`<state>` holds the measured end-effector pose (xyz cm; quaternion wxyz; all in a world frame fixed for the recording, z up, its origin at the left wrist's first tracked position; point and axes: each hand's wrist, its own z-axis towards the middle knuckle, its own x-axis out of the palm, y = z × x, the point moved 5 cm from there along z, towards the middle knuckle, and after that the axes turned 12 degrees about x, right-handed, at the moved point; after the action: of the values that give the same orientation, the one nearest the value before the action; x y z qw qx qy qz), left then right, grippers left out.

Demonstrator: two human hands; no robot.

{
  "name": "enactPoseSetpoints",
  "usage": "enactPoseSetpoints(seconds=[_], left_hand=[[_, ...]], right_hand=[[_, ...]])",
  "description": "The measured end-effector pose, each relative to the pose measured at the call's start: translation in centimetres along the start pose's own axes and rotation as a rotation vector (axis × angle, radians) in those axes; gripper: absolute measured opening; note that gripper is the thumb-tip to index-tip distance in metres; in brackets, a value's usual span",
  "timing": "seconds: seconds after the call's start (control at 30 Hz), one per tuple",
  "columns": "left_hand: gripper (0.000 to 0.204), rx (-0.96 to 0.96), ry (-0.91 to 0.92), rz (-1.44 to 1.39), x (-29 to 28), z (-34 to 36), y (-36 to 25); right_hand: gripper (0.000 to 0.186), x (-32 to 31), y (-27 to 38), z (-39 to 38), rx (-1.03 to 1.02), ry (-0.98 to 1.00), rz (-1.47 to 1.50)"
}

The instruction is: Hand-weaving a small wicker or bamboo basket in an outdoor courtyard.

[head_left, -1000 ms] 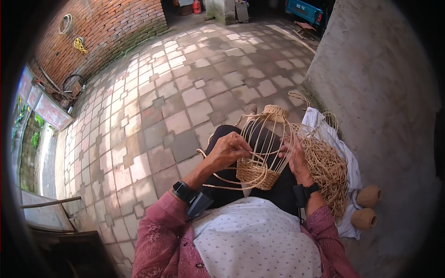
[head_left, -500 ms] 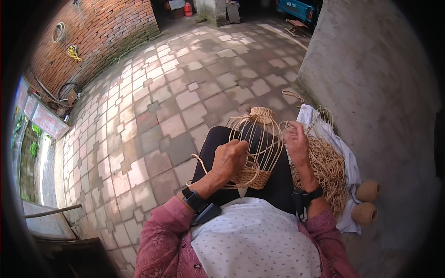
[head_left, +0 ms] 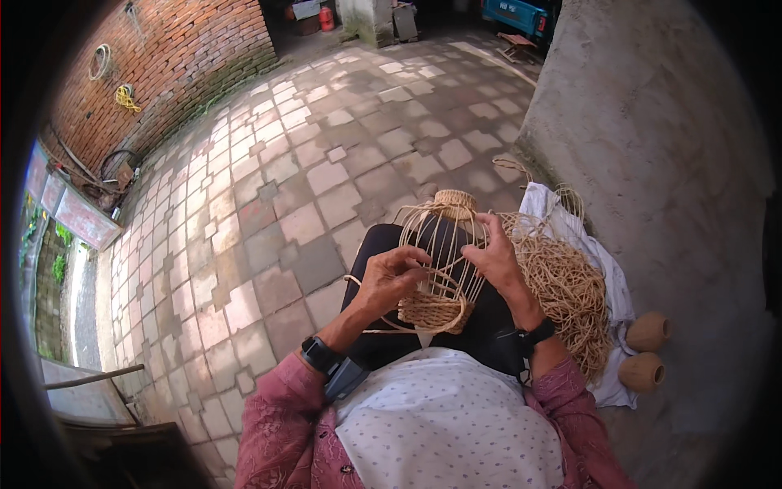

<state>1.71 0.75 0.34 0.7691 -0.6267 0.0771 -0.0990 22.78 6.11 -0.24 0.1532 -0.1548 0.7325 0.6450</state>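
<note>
An unfinished straw-coloured basket (head_left: pixel 430 313) lies across my dark-trousered lap, its woven band nearest me. Bare upright cords run from that band to a narrow woven ring (head_left: pixel 454 200) at the far end. At the left side of these cords, my left hand (head_left: pixel 393 279) is closed in a pinch on a thin cord. My right hand (head_left: pixel 498 259) curls around the right side of the cords, thumb against them and index finger raised; its other fingers are partly hidden. A loose cord (head_left: pixel 384 332) trails left from the woven band.
Right of my lap, a tangled heap of cord (head_left: pixel 562 293) lies on white cloth (head_left: pixel 617 314). Two brown pots (head_left: pixel 641 372) rest beside it, near a grey wall (head_left: pixel 660 171). A brick wall (head_left: pixel 175 65) borders the paved yard (head_left: pixel 301 220); a blue vehicle (head_left: pixel 517 12) stands far off.
My right hand has come left from beside the cord heap onto the basket's cords. My left hand has shifted slightly left and its fingers have straightened from a fist into a pinch.
</note>
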Motion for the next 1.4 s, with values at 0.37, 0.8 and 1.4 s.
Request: enactPoseSetpoints(seconds=[0.37, 0.8, 1.4], left_hand=[[0.012, -0.383, -0.052, -0.874, 1.2, -1.4, -1.3], [0.026, 0.282, -1.533, 0.045, -53.0, -17.4, -10.1], [0.026, 0.258, 0.265, 0.746, -3.3, -2.2, -2.8]], right_hand=[[0.065, 1.2, -0.9, 0.4, -0.181, -0.003, -0.098], [0.062, -0.5, -3.0, 1.5, -0.072, 0.244, -0.023], [0.057, 0.6, -2.7, 1.5, -0.090, 0.160, -0.158]])
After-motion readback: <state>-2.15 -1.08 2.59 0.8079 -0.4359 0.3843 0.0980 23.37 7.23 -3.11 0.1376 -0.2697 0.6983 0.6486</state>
